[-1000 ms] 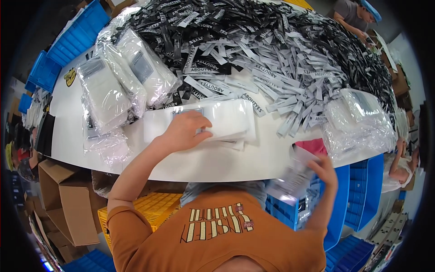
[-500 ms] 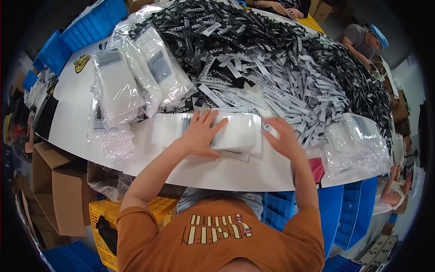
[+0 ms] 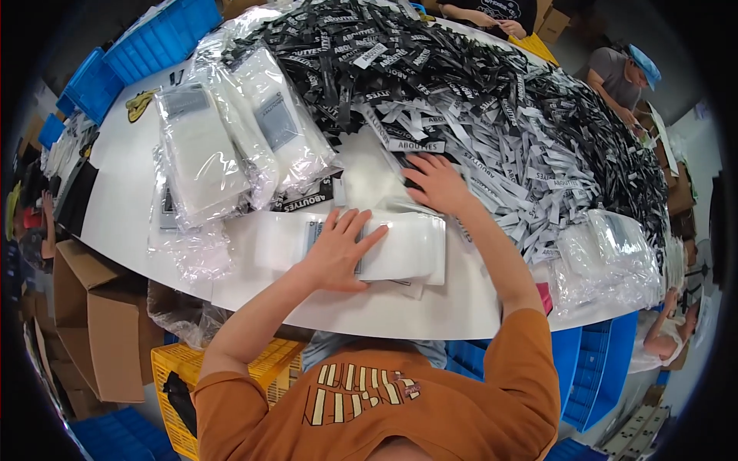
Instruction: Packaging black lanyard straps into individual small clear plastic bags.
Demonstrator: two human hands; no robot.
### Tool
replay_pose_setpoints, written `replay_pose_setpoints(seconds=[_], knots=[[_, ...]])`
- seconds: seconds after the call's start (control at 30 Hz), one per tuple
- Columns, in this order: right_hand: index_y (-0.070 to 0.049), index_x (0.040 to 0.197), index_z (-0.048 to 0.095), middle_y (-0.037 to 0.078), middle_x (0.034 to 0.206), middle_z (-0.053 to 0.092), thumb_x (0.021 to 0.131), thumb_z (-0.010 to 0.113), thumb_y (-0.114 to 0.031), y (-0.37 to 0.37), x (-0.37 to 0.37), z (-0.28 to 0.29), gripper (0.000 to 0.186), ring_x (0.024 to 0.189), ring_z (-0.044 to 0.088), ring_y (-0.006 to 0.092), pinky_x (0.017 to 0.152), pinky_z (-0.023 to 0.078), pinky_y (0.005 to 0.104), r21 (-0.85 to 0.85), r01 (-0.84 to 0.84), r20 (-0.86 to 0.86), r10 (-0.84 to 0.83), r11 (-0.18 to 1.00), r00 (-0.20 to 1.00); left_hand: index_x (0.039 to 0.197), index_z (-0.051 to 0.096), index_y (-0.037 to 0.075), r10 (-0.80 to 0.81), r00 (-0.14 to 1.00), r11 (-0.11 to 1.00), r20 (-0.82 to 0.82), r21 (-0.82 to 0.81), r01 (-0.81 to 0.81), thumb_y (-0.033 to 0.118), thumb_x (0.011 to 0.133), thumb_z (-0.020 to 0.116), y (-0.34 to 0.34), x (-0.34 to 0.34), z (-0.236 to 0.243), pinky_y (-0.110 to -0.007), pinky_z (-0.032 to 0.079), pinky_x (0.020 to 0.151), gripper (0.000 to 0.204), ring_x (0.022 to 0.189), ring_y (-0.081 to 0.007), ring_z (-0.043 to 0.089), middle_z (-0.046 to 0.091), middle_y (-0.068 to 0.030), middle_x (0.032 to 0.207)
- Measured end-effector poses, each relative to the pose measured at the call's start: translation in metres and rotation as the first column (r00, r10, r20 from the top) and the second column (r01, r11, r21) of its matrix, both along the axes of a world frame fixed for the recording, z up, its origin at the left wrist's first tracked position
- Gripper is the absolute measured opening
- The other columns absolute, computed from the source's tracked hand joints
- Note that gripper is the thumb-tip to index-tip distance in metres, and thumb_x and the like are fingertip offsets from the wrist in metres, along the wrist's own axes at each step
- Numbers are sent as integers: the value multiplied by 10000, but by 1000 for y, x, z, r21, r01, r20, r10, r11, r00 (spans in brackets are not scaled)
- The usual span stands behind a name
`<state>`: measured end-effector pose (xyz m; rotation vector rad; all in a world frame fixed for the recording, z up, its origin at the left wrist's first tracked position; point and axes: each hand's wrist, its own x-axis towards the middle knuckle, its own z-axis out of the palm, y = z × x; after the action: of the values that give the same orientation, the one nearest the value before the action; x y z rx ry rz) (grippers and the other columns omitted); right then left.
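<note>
A stack of clear, whitish plastic bags [image 3: 411,244] with a grey printed panel lies near the table's front edge. My left hand [image 3: 344,252] rests on top of it, palm down and fingers spread. Beyond the stack, my right hand [image 3: 440,184] reaches to the near edge of the heap of black and white printed strips [image 3: 530,180], fingers stretched out. Its fingertips are beside a black strip [image 3: 417,145] with pale lettering and a cloudy clear plastic piece [image 3: 370,173]. Whether it touches either one I cannot tell.
Fuller packs of clear bags [image 3: 201,146] lie at the left, more bags [image 3: 607,250] at the right. Blue crates [image 3: 161,42] stand at the far left, a yellow crate [image 3: 181,369] and cardboard box [image 3: 119,338] below the table. Other people work around the far side.
My right hand has moved from the right end of the bag stack forward and left to the strips. My left hand stays on the stack.
</note>
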<state>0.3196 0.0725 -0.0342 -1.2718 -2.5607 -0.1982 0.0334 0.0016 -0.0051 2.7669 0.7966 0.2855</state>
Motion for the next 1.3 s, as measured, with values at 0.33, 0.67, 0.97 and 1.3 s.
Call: replay_pose_setpoints(seconds=[0.33, 0.67, 0.97, 1.3], knots=[[-60, 1190, 543, 165, 1321, 442, 854, 550, -272, -75, 81, -3, 397, 1238, 375, 336, 1023, 285, 437, -138, 300, -97, -315, 944, 944, 1376, 340, 137, 0, 998, 1000, -66, -29, -2, 393, 544, 743, 3, 0, 3, -545, 161, 1063, 960, 1275, -405, 266, 296, -225, 1371], [-27, 869, 639, 130, 823, 648, 760, 608, -107, -27, 0, 14, 138, 776, 629, 301, 690, 505, 369, -78, 307, -365, -313, 949, 877, 1384, 325, 134, 23, 996, 1000, -89, -13, -24, 384, 526, 768, -2, 4, 2, -527, 150, 1079, 998, 1299, -392, 242, 277, -212, 1393], [-4, 768, 603, 156, 751, 651, 840, 532, -250, -15, 20, 39, 266, 723, 641, 313, 620, 502, 410, -184, 463, -344, -499, 867, 795, 1379, 333, 132, 44, 998, 999, -49, 4, -44, 390, 519, 769, -6, 3, -1, -539, 160, 1071, 998, 1292, -383, 253, 292, -204, 1384], [29, 775, 610, 190, 633, 556, 857, 565, -271, -76, 21, 10, 314, 532, 536, 278, 571, 450, 366, -167, 330, -466, -369, 929, 804, 1359, 357, 117, 29, 997, 1000, -66, 15, -28, 389, 507, 777, -4, 5, 1, -533, 172, 1068, 988, 1280, -388, 263, 293, -204, 1378]])
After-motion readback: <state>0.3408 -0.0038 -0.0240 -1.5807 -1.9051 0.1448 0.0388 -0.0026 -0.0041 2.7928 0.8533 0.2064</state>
